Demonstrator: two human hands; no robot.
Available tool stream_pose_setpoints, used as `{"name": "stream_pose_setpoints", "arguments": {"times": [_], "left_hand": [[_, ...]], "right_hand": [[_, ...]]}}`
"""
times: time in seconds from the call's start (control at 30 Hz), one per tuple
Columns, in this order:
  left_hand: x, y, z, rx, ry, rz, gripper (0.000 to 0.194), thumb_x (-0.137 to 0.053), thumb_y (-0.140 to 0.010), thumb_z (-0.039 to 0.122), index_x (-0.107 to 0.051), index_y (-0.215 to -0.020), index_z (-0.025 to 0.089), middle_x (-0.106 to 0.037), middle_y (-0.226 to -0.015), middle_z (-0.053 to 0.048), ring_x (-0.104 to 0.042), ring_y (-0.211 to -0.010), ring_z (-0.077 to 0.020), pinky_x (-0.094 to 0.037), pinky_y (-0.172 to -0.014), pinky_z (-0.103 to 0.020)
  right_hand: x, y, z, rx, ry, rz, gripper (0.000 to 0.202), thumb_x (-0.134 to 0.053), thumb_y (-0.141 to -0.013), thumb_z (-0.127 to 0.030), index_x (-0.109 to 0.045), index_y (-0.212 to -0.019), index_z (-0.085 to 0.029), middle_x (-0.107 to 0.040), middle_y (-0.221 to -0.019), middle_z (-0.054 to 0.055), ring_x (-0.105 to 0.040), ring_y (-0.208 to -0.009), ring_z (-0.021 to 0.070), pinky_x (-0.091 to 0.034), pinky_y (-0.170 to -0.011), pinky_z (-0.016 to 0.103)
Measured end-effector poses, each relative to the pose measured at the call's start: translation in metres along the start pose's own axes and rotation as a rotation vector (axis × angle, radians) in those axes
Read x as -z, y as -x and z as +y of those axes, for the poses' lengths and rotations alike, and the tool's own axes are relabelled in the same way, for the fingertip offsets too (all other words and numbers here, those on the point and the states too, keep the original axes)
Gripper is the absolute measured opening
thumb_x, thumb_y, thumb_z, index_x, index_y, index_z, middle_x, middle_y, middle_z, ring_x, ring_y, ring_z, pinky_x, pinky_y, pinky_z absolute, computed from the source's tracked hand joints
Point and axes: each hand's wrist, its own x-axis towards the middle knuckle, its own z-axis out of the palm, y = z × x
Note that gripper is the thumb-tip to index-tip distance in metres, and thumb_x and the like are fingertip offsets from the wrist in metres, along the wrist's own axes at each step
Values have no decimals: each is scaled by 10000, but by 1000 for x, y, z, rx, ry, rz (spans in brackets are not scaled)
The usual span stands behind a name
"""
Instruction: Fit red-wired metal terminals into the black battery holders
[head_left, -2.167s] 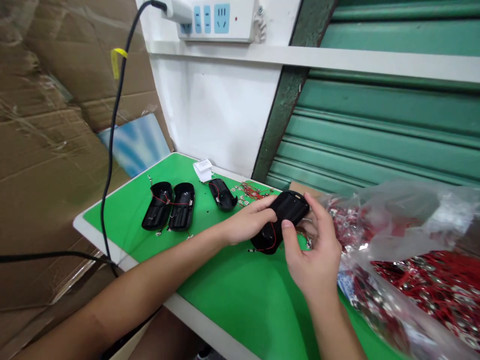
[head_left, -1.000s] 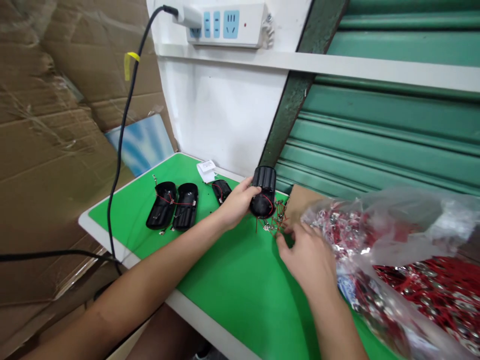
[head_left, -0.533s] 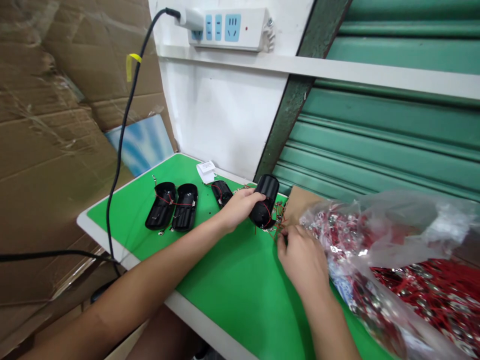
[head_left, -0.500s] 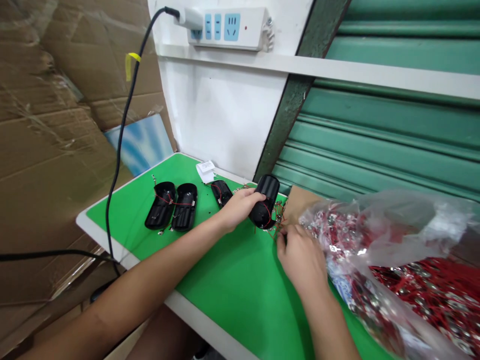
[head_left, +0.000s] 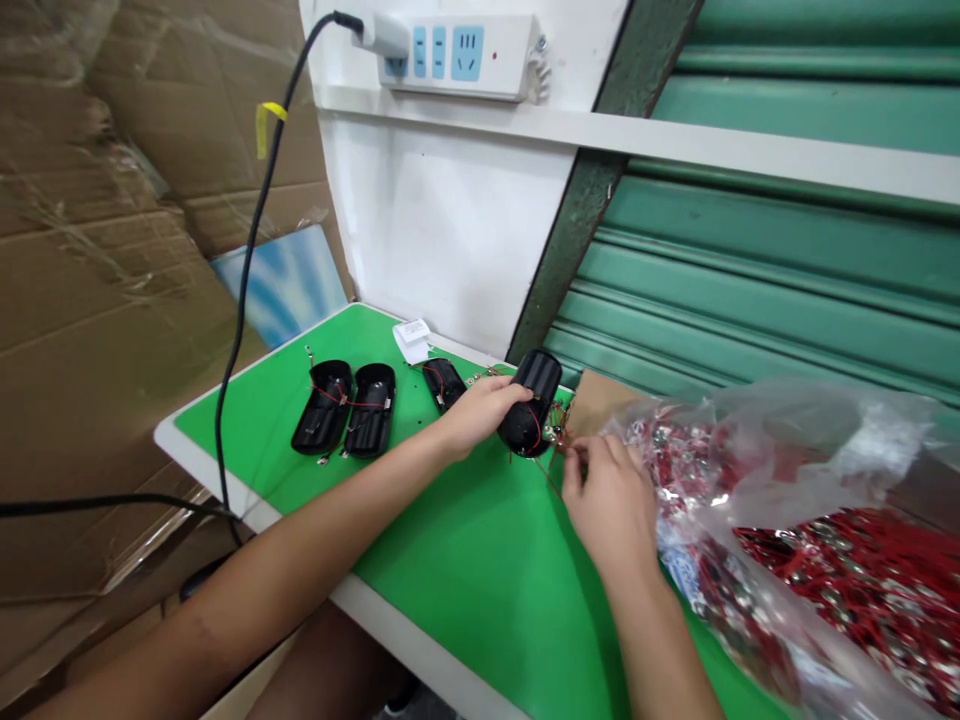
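My left hand (head_left: 484, 412) grips a black plastic shell (head_left: 534, 395) with a red wire on it, tilted above the green tabletop (head_left: 465, 560). Close to its right side, my right hand (head_left: 609, 495) has thumb and index finger pinched at a small pile of red wires with metal pieces (head_left: 556, 428); what exactly lies between the fingertips is too small to make out. Another black shell (head_left: 442, 384) lies behind my left hand, partly hidden. Farther left, two open black shells (head_left: 322, 408) (head_left: 370, 410) sit side by side, joined by red wire.
A clear plastic bag (head_left: 787, 480) full of red wires and metal pieces covers the right side. Cardboard (head_left: 596, 400) stands beside it. A white paper (head_left: 412, 340) lies at the back. A black cable (head_left: 247, 270) hangs from the power strip (head_left: 457, 58).
My right hand has shifted slightly right, its fingers nearer the wire pile. A red wire now stretches below the held shell. My left hand keeps its hold on the shell.
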Motion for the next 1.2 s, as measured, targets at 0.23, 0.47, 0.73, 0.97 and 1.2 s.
{"name": "stream_pose_setpoints", "arguments": {"times": [0.23,0.47,0.73,0.97,1.2], "left_hand": [[1,6,5,246,-42,-119,112,-688,-776,231,-673,-740,125,-656,-698,-6,-557,-627,-112,-397,-635,-247],[4,6,5,324,130,-237,175,-602,-843,243,-705,-805,106,-744,-753,-75,-656,-659,-137,-514,-692,-249],[12,1,-1,386,256,-464,447,-550,-864,279,-719,-1208,49,-810,-970,-169,-750,-762,-195,-596,-734,-307],[20,-4,-3,425,278,-545,465,-534,-863,291,-721,-1205,38,-808,-936,-169,-758,-797,-198,-604,-749,-298],[20,-3,1,460,286,-520,438,-524,-838,283,-733,-1139,43,-803,-887,-164,-750,-753,-194,-609,-711,-295]], "right_hand": [[13,-4,5,32,-92,149,220,-493,-1011,-266,-668,-890,-210,-663,-871,99,-561,-862,274,-401,-783,387],[17,-9,-1,-251,-612,284,246,-656,-928,-420,-668,-1040,-202,-679,-970,80,-628,-895,234,-500,-830,398],[17,-10,-7,-422,-1111,217,293,-764,-864,-455,-790,-969,-183,-788,-916,80,-712,-754,187,-574,-689,328],[35,-10,-8,-14,-777,331,89,-732,-935,-235,-805,-972,-200,-757,-882,37,-661,-706,135,-532,-625,261],[41,-10,-9,141,-656,367,92,-734,-939,-133,-763,-1004,-192,-747,-900,16,-660,-705,102,-540,-653,231]]}}
